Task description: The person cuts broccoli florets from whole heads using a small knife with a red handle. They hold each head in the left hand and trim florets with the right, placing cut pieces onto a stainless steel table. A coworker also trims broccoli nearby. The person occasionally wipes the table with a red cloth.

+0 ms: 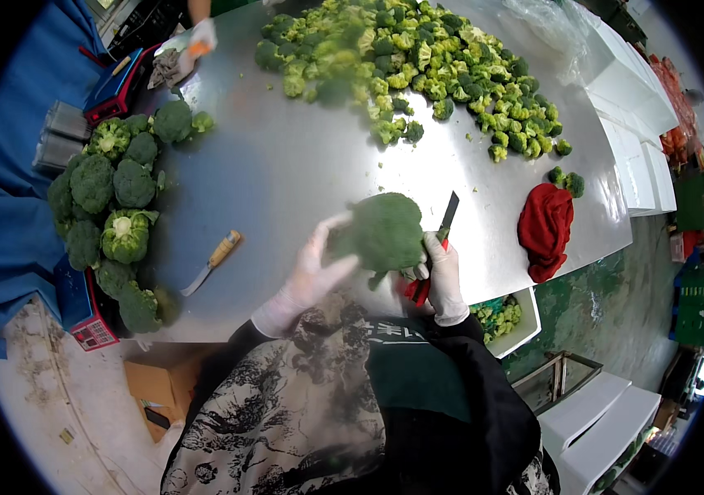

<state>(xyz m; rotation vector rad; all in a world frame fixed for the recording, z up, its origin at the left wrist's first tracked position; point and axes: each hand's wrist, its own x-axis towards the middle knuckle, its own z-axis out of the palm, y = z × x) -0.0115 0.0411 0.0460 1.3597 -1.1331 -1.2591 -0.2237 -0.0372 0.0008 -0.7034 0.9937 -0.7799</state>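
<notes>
A large broccoli head (pixel 388 230) is held up in front of me, above the steel table (pixel 253 185). My left hand (pixel 318 266), in a white glove, cups its left side with thumb and fingers spread around it. On the other side my right hand (pixel 445 272), also gloved, grips a red-handled knife (pixel 449 213). Its dark blade points up and away from me. The right fingers also touch the broccoli's lower right side, and the stem is mostly hidden. A second knife (pixel 213 261) with a wooden handle and curved blade lies to the left.
Whole broccoli heads (pixel 93 184) are piled at the left beside digital scales (pixel 86 303). Cut florets (pixel 426 55) cover the table's far side. A red cloth (pixel 546 232) lies near the right edge, above a white bin (pixel 522 322) of florets. A co-worker's gloved hand (pixel 203 38) is at the far left.
</notes>
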